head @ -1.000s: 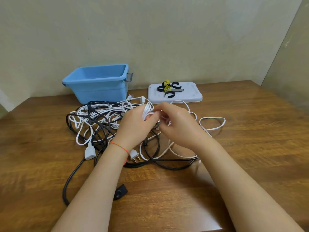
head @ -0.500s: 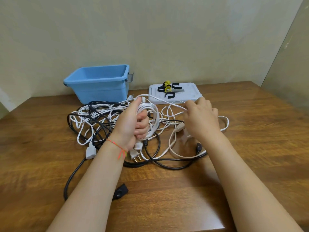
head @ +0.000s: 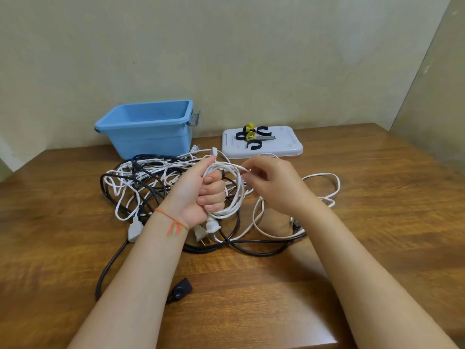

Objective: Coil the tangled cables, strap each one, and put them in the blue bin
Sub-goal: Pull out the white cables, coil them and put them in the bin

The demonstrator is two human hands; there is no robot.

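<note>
I am winding a white cable (head: 235, 187) into loops. My left hand (head: 201, 195) is squeezing the loops tight, with my fingers curled all the way round them. My right hand (head: 274, 185) is pinching the next bit of the same cable, just beside the loops at about 3 o'clock from my left hand, and is laying it over the top. Two white plugs (head: 206, 229) are hanging down under my left fist.

The loose tail of the white cable is lying on the counter (head: 377, 222) at 3 o'clock. The big tangle of white and black cables (head: 141, 182) is sitting at 9 o'clock from my hands. A black cable (head: 251, 249) is curving under my hands at 6 o'clock.

The blue bin (head: 148, 132) is waiting at 11 o'clock, with nothing showing inside. The straps (head: 253, 137) are lying on a white lid (head: 284, 144) at 1 o'clock.

I think the tail could catch on the black cable, because they are crossing each other. Then pulling would drag the whole tangle along. The loops could also spring open if my left grip goes soft, since no strap is holding them yet.
</note>
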